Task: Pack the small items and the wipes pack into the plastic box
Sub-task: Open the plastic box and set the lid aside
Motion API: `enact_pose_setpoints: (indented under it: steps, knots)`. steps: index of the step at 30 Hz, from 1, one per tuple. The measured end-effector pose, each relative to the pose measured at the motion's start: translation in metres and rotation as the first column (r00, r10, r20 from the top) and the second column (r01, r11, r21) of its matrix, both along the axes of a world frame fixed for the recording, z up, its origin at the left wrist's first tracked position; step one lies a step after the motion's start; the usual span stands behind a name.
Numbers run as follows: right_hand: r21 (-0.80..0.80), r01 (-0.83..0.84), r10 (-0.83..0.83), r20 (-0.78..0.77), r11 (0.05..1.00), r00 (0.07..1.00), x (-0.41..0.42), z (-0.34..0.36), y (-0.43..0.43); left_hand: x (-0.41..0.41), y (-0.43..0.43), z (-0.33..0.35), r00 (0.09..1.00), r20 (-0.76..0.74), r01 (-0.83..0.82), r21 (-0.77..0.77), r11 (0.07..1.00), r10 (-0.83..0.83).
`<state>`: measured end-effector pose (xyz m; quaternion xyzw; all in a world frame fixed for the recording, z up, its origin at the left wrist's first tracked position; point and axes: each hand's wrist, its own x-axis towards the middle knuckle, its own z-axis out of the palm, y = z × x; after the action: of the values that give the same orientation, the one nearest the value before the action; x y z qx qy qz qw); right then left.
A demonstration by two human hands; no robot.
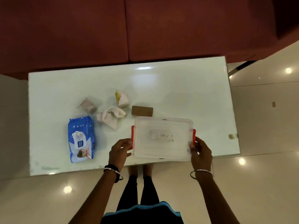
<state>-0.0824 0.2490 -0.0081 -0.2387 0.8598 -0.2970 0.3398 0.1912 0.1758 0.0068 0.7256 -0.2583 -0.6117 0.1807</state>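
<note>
Two hands are holding the closed plastic box at the near edge of the table.

The plastic box (163, 139), clear with its lid on, is sitting on the white table (178, 88), close to the near edge. The left hand (120, 151) is gripping the red latch (132, 137) on one side and the right hand (200, 153) is gripping the red latch on the other side. Just behind the box a brown cardboard piece (142, 111) is lying. To the left of it, crumpled white cloths (111, 118) and a small roll (123, 98) are resting, with a small pinkish packet (88, 105) near them. The blue wipes pack (81, 139) is lying flat, well apart from the box, on the left.
</note>
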Motion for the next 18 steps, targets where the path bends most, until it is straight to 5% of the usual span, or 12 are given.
enact_pose_setpoints:
  steps: [7,18]
  knots:
    - [0.028,-0.085,0.083,0.058,0.996,0.995,0.046,-0.02,-0.023,0.047,0.003,-0.018,0.993,0.097,-0.061,-0.109,0.992,0.071]
    - [-0.012,-0.126,0.126,0.01,0.992,0.992,0.066,-0.045,-0.039,0.059,-0.009,-0.055,0.897,0.437,0.099,-0.338,0.936,0.063]
